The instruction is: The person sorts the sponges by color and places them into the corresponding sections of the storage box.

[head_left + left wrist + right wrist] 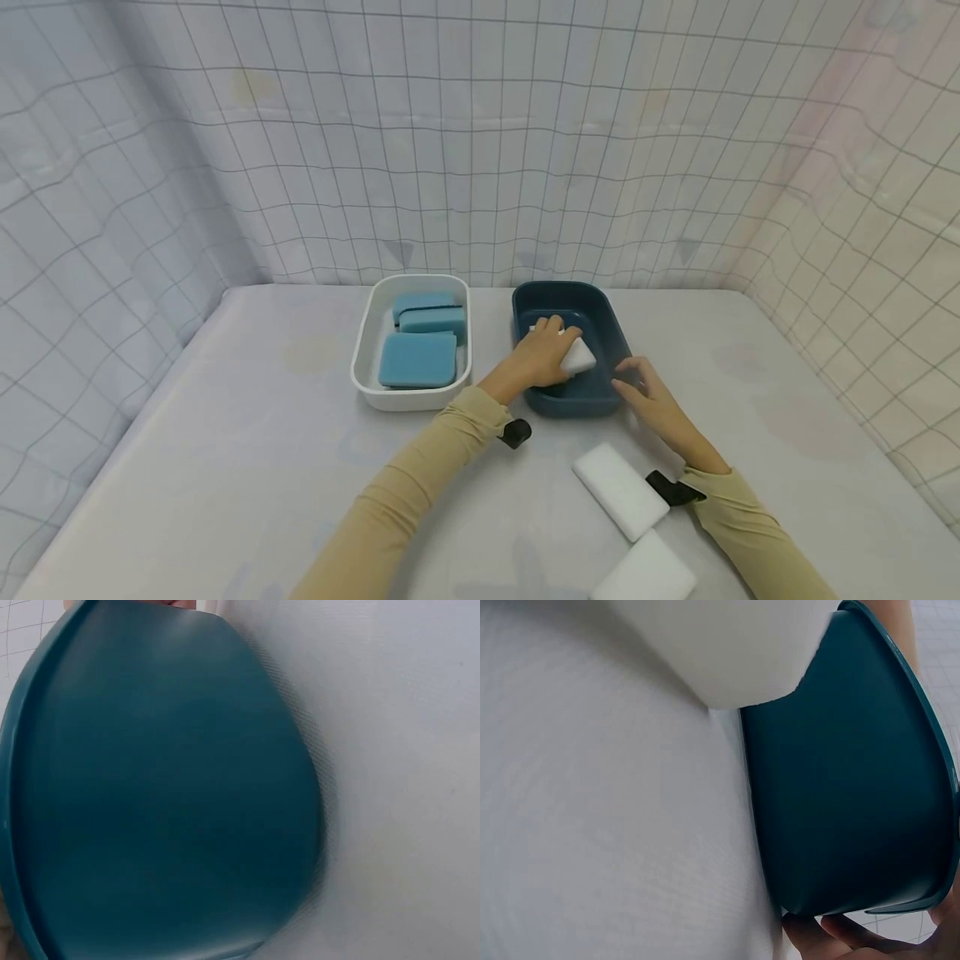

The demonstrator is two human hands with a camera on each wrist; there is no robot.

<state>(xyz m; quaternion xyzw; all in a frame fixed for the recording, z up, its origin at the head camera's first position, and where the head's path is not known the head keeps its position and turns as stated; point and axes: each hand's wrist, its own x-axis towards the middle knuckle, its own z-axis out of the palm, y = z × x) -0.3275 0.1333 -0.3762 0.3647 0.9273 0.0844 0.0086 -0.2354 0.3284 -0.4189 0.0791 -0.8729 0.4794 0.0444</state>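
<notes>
My left hand (543, 354) reaches into the dark teal bin (566, 407) and grips a white block-shaped sponge (578, 357). My right hand (654, 406) holds the bin's right wall. Several of its fingers (810, 935) lie against the outside of the bin (840, 780) in the right wrist view. The left wrist view is filled by the bin's outer wall (165, 765), which hides the left hand's hold. Beside the right forearm, a white sponge (621, 492) lies on the table, with another white sponge (647, 571) just nearer to me.
Left of the teal bin stands a white bin (411, 401) holding several blue sponges (417, 360). The white tabletop (247, 433) is bordered at the back and sides by white grid-patterned sheets (465, 167). Black straps (675, 489) circle both wrists.
</notes>
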